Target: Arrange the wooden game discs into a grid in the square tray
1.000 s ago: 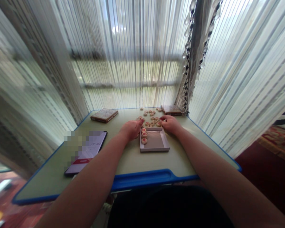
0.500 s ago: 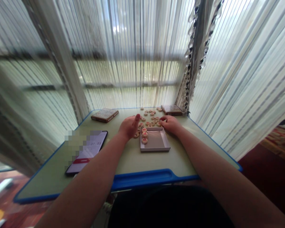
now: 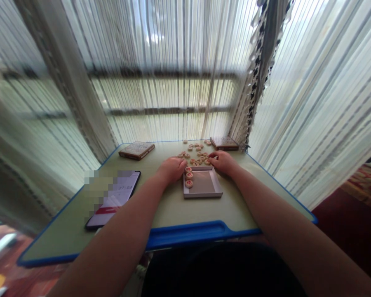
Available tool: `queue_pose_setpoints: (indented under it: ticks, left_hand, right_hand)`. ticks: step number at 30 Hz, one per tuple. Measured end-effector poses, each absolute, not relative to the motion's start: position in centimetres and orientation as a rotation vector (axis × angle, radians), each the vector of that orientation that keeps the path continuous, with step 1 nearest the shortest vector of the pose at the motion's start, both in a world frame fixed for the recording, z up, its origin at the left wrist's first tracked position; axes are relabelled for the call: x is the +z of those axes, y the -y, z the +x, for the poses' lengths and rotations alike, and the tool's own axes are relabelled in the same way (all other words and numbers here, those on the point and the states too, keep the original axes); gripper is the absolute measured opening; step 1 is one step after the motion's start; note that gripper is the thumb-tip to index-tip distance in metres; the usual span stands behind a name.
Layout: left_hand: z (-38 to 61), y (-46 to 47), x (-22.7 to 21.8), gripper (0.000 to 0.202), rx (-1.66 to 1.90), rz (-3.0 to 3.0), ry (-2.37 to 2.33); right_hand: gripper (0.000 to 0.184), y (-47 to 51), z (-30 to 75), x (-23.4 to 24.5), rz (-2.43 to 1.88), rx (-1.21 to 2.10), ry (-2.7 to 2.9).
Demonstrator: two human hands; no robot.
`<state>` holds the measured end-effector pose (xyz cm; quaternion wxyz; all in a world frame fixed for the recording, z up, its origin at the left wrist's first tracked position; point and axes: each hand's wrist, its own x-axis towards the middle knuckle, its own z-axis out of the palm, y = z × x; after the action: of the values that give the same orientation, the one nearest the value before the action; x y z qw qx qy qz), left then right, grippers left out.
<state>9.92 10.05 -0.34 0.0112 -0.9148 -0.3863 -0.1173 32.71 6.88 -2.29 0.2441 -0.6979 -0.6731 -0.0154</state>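
Observation:
A shallow white box tray (image 3: 203, 195) stands on the table, with three round xiangqi pieces (image 3: 189, 175) in a column along its left side. My left hand (image 3: 172, 169) is palm down at the box's left wall, fingers together and bent; whatever is under them is hidden. At the box's far right corner, my right hand (image 3: 223, 162) has its fingers curled in, the tips beside a wooden piece (image 3: 207, 161). I cannot make out what they pinch. Several more loose pieces (image 3: 199, 154) lie scattered beyond the box, some with red characters.
A phone (image 3: 114, 202) with its screen lit lies on the left of the table (image 3: 173, 210). Two flat brown boxes, a left one (image 3: 137, 150) and a right one (image 3: 224, 143), are at the far corners. Blue edging (image 3: 188, 235) borders the table; sheer curtains (image 3: 173, 95) hang behind.
My left hand has turned from thumb-up to palm down and moved slightly right and lower, covering the pieces left of the box. My right hand has hardly moved.

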Motion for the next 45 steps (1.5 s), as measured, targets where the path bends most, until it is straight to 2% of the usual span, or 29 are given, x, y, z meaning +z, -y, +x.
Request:
queue_pose_setpoints:
  ticks: [8, 12, 19, 25, 28, 33, 45]
  left_hand:
    - [9.8, -10.1, -0.6, 0.058, -0.493, -2.842, 1.237]
    - [10.0, -10.3, -0.7, 0.05, -0.435, -2.92, 1.099]
    - [9.8, -9.9, -0.5, 0.048, -0.484, -2.906, 1.282]
    - [9.9, -10.0, -0.4, 0.033, -0.452, -2.854, 1.226]
    - [9.8, -10.0, -0.5, 0.033, -0.427, -2.834, 1.285]
    - [9.7, -9.9, -0.3, 0.033, -0.354, -2.782, 1.356]
    - [9.5, -10.6, -0.8, 0.033, -0.452, -2.751, 1.396]
  right_hand:
    - [0.027, -7.3, 33.0, -2.7, -1.884, -0.069, 1.858]
    - [0.027, -7.2, 32.9, -2.5, -1.893, -0.071, 1.851]
    - [0.027, -6.8, 32.6, -2.1, -1.893, -0.029, 1.85]
    - [0.028, -6.8, 32.5, -2.0, -1.874, -0.082, 1.857]
    - [0.024, -6.3, 32.0, -1.4, -1.783, -0.111, 1.885]
    - [0.017, -5.0, 30.9, -0.4, -1.555, 0.022, 2.09]
    - [0.015, -5.7, 30.8, -1.0, -1.632, -0.061, 2.231]
